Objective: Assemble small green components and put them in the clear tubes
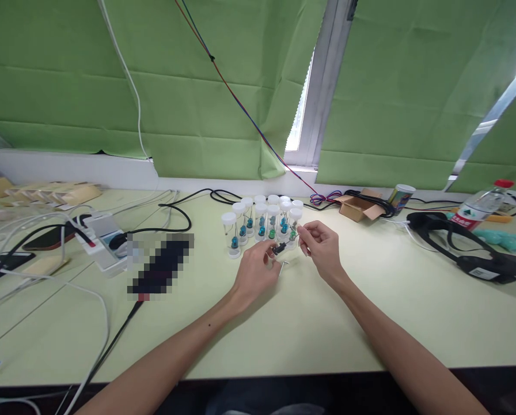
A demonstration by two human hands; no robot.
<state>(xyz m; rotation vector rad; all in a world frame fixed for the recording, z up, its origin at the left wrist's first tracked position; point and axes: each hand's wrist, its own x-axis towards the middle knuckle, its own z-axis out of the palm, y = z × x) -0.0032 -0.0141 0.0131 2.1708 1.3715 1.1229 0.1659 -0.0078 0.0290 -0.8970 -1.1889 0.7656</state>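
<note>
My left hand (258,270) is closed around a small black part (279,248), held low over the table. Just to its right, my right hand (321,245) is pinched, thumb against fingertips; what sits between them is too small to make out. Beneath the left fingers lies a thin metal L-shaped rod (283,267), like a hex key. Right behind both hands stands a cluster of several clear tubes with white caps (229,235). Small blue or green pieces with thin wires show inside them.
A power strip (102,245) with tangled cables lies left, beside a blurred-out dark device (163,265). At the right are an open cardboard box (359,207), a can (401,199), a black headset-like frame (478,265) and a red-capped bottle (482,204). Green blinds (223,115) hang behind.
</note>
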